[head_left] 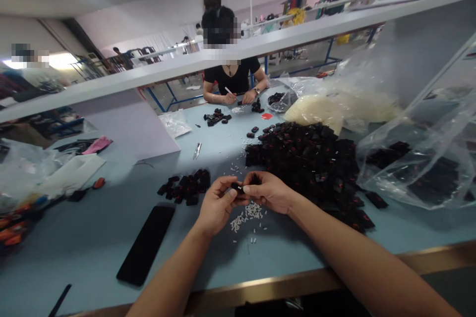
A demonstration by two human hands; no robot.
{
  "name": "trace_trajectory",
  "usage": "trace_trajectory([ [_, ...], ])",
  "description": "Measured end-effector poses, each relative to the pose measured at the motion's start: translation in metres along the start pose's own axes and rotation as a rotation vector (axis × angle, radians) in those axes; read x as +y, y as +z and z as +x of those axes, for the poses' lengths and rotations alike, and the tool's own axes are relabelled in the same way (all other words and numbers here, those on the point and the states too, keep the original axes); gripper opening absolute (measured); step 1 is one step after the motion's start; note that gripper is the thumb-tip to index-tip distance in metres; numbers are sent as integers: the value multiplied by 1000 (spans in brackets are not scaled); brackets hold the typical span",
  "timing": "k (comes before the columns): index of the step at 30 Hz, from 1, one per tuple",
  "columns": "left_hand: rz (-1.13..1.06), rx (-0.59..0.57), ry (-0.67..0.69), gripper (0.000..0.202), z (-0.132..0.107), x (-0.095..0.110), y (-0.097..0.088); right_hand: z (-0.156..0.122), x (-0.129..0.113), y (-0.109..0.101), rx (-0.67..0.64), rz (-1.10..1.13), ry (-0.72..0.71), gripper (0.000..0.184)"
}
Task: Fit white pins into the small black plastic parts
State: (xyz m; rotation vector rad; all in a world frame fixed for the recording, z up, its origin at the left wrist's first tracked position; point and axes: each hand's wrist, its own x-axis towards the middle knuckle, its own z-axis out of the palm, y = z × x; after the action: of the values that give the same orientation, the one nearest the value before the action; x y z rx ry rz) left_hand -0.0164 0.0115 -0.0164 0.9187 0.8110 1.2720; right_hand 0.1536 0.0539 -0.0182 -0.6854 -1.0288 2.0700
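Both my hands meet above the blue tabletop (208, 262), fingers pinched together. My left hand (219, 203) is closed on a small black piece (237, 187) with a white bit showing at its edge. My right hand (269, 192) grips the same dark piece from the other side, and black material (255, 179) shows above its fingers. Just below the hands lie many small white pieces (253, 210), loosely scattered. A small heap of black pieces (189, 185) sits left of my left hand. The large pile of black pieces (305, 158), some with red marks, spreads beyond my right hand.
A black phone (147, 245) lies left of my left forearm. Thread snips (197, 150) rest further back. Clear plastic bags (412, 173) stand at the right. Across the table a co-worker (232, 79) handles small pieces under a white shelf (167, 72). Orange-and-black items (17, 228) lie far left.
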Motion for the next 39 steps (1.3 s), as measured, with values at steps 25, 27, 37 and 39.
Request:
trace_trajectory([
  [25,-59,33,-86,28,-4,1,4,-1,4,1,155,-44,-27,35],
  [27,-60,52,-96,27,-4,1,5,-1,5,1,154,-44,-32,35],
  [37,-47,104,-133,27,-2,3,7,-2,1,5,192,-50,-43,38],
  [39,-45,108,-139,27,-2,2,7,-2,2,4,184,-46,-44,38],
])
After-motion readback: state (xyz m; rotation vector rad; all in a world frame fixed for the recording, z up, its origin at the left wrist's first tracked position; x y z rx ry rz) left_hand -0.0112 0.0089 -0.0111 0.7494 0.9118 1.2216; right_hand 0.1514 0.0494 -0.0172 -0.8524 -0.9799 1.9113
